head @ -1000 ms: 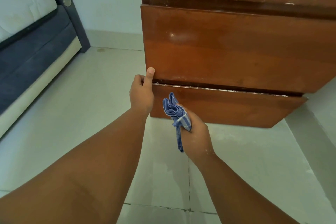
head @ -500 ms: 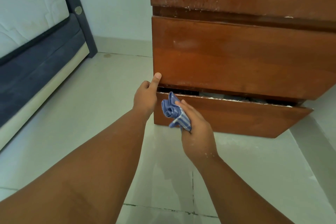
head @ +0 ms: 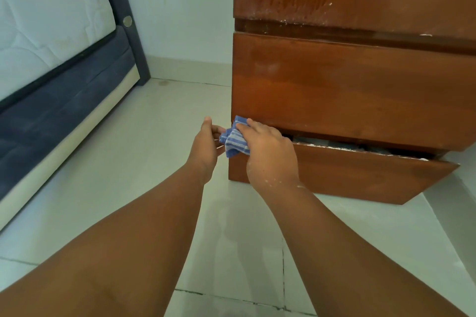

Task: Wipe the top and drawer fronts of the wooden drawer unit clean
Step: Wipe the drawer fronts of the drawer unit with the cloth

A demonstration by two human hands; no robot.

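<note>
The wooden drawer unit (head: 360,85) stands on the right, with three drawer fronts in view. Its bottom drawer (head: 360,175) is pulled out a little, and a dusty white line runs along its top edge. My right hand (head: 268,152) presses a crumpled blue-and-white striped cloth (head: 235,140) onto the left end of that top edge. My left hand (head: 206,147) is just left of the drawer's corner, its fingers touching the cloth's left side and the thumb raised. The unit's top is out of view.
A bed with a white mattress (head: 46,20) and dark blue frame (head: 64,105) runs along the left. Pale floor tiles (head: 144,149) lie between bed and unit. A white wall with a skirting board (head: 185,67) is behind.
The bottom drawer has slid out a little. My right hand has moved the cloth up onto the drawer's top left edge. My left hand has left the middle drawer's corner and now touches the cloth.
</note>
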